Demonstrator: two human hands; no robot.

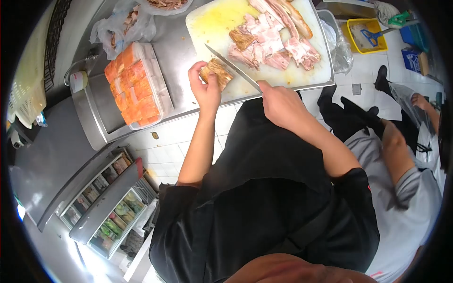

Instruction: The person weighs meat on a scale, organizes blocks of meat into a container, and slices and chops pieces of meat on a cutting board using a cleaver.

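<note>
My right hand [285, 106] grips the handle of a long knife [238, 72], its blade slanting up and left across the near side of a white cutting board [306, 82]. Beside the blade, my left hand [207, 89] holds a browned chunk of meat [216, 73] between thumb and fingers at the board's near left edge. Whether the blade touches this chunk I cannot tell. Farther up the board lie pale pink cut meat pieces [271, 40], another browned piece [242, 39] and long fatty strips [285, 14].
Left on the steel counter [172, 47] stands a clear tub of orange packed portions [134, 87], with plastic bags of meat [125, 23] behind. A yellow bucket [365, 35] is at the right. Other people stand close on my right, one in a grey shirt [401, 226].
</note>
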